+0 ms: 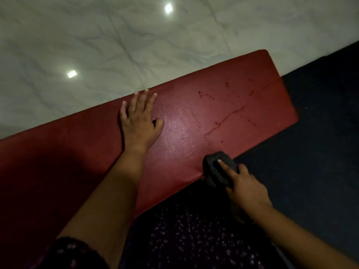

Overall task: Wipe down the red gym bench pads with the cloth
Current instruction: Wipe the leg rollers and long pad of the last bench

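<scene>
Left hand lying flat on red bench pad, fingers straight and spread, reaching far edge. Right hand gripping dark cloth, fingers curling round it, pressing it on pad's near edge.

We can read no words, labels, brands, numbers or signs here. The red pad shows only scuffs and a crease. The cloth is plain and dark. The pale speckles on the clothing form no letters, and the floor carries only veining and glare spots.
</scene>
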A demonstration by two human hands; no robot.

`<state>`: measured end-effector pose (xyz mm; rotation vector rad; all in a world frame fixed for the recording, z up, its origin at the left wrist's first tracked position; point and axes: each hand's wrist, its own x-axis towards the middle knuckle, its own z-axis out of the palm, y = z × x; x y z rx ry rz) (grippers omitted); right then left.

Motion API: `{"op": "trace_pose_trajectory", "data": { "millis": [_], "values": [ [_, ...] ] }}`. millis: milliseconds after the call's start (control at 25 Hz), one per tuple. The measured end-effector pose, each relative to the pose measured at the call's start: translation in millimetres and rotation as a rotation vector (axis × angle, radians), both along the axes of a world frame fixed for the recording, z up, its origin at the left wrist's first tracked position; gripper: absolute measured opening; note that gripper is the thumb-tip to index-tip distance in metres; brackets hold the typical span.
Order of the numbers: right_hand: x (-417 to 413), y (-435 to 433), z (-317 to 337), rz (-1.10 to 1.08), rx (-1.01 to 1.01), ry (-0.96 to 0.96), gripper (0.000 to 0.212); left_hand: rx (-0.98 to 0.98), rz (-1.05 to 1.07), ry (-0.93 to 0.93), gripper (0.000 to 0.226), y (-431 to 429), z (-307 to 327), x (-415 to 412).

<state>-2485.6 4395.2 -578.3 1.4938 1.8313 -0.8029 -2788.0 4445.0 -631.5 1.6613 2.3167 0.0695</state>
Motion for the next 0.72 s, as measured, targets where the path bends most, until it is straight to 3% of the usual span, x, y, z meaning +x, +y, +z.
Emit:
{"op": "trace_pose_trajectory", "data": {
  "millis": [240,360,520,640,720],
  "values": [
    [-32.5,60.2,-15.6,-0.082,0.104,0.053,0.060,-0.092,-0.119,0.093,0.065,-0.7,-26.9,6.7],
    [-83.4,123.3,-22.3,-0.006,0.199,0.154,0.049,-0.082,-0.122,0.099,0.068,0.3,-26.0,6.9],
    [-149.5,195.3,-27.3,0.169,0.294,0.245,0.045,-0.086,-0.119,0.104,0.073,0.5,-26.0,7.6],
    [-176.2,235.9,-30.1,0.118,0.407,0.358,0.048,-0.070,-0.127,0.122,0.074,3.0,-26.4,7.2],
    [-179.4,247.5,-37.7,0.073,0.380,0.397,0.054,-0.072,-0.122,0.127,0.074,1.8,-27.7,8.4]
  ]
}}
